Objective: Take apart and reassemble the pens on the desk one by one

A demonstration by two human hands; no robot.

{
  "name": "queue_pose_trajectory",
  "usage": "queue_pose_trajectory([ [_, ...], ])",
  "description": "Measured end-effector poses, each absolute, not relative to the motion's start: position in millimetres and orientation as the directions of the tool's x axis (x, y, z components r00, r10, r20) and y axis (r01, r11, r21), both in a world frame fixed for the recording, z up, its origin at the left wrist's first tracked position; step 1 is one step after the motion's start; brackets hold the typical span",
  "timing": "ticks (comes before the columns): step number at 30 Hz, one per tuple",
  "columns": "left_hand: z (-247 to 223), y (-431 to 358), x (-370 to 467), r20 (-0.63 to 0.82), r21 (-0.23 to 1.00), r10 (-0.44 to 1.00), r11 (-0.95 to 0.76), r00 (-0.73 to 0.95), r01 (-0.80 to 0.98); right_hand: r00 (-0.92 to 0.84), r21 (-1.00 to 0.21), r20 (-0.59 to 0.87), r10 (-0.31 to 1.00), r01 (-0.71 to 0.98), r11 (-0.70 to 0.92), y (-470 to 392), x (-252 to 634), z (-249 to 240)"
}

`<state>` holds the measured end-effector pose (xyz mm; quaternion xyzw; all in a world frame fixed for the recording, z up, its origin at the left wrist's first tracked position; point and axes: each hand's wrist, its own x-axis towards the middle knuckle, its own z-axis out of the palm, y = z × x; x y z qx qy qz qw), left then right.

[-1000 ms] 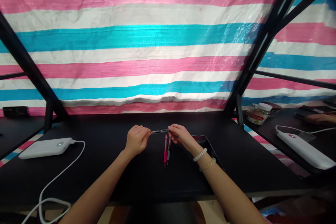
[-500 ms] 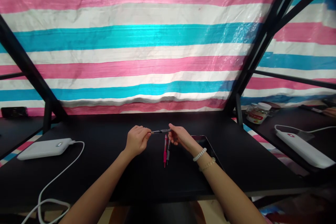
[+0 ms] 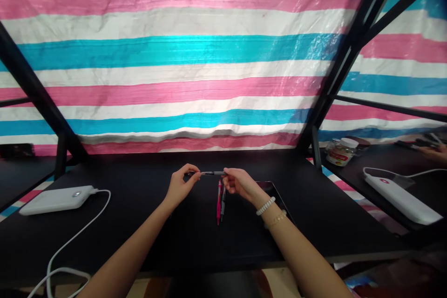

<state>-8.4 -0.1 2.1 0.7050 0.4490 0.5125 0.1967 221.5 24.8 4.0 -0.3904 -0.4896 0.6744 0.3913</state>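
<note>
The left hand [image 3: 181, 184] pinches a slim grey-and-black pen [image 3: 213, 173] between thumb and fingertips, a short dark end jutting past them toward nine o'clock. The right hand [image 3: 242, 182] grips the pen's opposite end, its other fingers curled, so the pen lies level between both hands. Taking that pen as the clock's centre, a pink pen [image 3: 219, 205] and a grey pen [image 3: 223, 205] lie side by side on the black table [image 3: 195, 242] near six o'clock. A dark tablet [image 3: 275, 191], partly under the right forearm, sits between three and four. Toward nine, well apart, rests a white power bank [image 3: 56, 199] with its cable [image 3: 80, 233]. Striped sheeting [image 3: 188, 51] fills twelve; far off at three is a white-lidded jar [image 3: 340, 153].
</note>
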Motion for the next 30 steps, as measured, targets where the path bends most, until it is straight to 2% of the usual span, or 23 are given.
queue_pose_trajectory([
  [3, -1.6, 2.2, -6.4, 0.496, 0.804, 0.867, -0.478, 0.044, 0.354, -0.404, -0.964, -0.189, 0.895, -0.096, -0.247, 26.8, 221.5, 0.3],
  [11, -5.5, 5.6, -4.9, 0.39, 0.904, 0.921, -0.378, -0.025, 0.199, -0.405, -0.971, -0.13, 0.905, -0.134, -0.2, 20.8, 220.3, 6.8],
  [18, -5.7, 4.6, -0.5, 0.355, 0.926, 0.935, -0.352, 0.001, 0.139, -0.471, -0.951, -0.255, 0.844, -0.038, -0.308, 22.7, 221.5, 5.2],
  [24, -6.8, 4.2, 0.1, 0.346, 0.931, 0.938, -0.343, -0.001, 0.125, -0.457, -0.962, -0.199, 0.867, -0.077, -0.261, 20.0, 221.2, 6.1],
  [30, -4.5, 1.8, 1.4, 0.337, 0.936, 0.941, -0.336, 0.007, 0.108, -0.487, -0.947, -0.258, 0.835, -0.046, -0.319, 20.4, 221.9, 6.8],
])
